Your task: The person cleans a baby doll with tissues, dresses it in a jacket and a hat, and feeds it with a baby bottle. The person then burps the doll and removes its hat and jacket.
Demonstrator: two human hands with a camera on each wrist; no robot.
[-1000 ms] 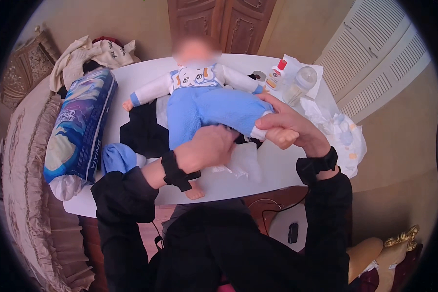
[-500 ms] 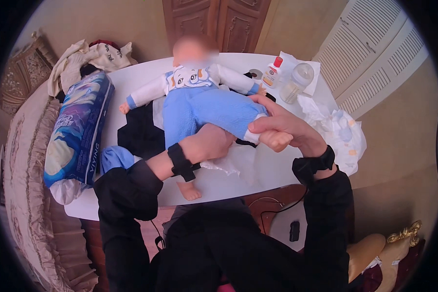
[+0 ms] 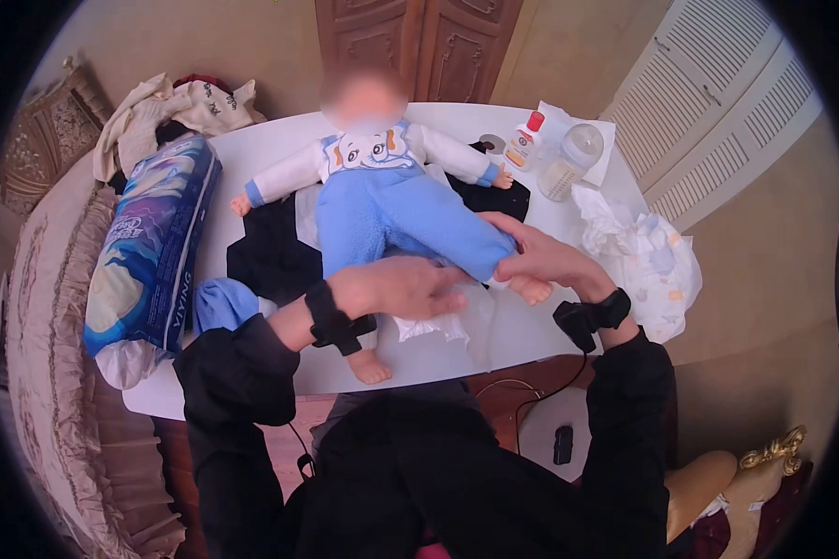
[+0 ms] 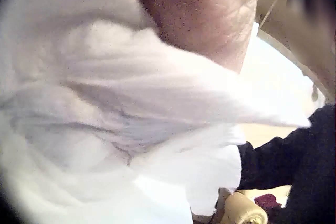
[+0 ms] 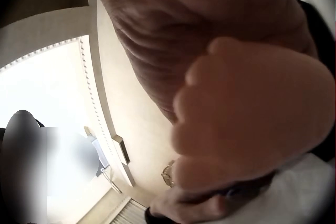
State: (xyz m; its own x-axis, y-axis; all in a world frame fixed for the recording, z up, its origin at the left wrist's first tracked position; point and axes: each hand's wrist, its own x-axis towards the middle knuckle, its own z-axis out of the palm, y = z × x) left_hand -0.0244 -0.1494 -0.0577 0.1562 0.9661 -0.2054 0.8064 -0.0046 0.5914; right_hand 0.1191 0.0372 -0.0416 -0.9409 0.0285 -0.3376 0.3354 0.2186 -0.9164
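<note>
A baby doll (image 3: 419,214) lies on its back, in a white top with an elephant face and fuzzy blue trousers. My right hand (image 3: 555,256) holds its leg on the right at the ankle, the bare foot (image 3: 529,289) poking out below the thumb. In the right wrist view that foot (image 5: 252,113) lies against my palm. My left hand (image 3: 396,287) is between the doll's legs, thumb and fingers apart. Thin white material (image 3: 438,328) lies under it; up close, folded white cloth (image 4: 121,103) fills much of the left wrist view. The doll's other foot (image 3: 371,366) rests near the table edge.
On the left lies a blue diaper pack (image 3: 154,242), with a blue-and-white cloth item (image 3: 228,303) beside it. A red-capped bottle (image 3: 525,142) and a baby bottle (image 3: 573,160) stand at the back right. A crumpled diaper (image 3: 662,270) sits at the right edge of the white table (image 3: 522,335).
The doll's leg in my right hand has come down towards the table. My left hand's curled fingers have loosened and spread, and the hand lies lower between the legs.
</note>
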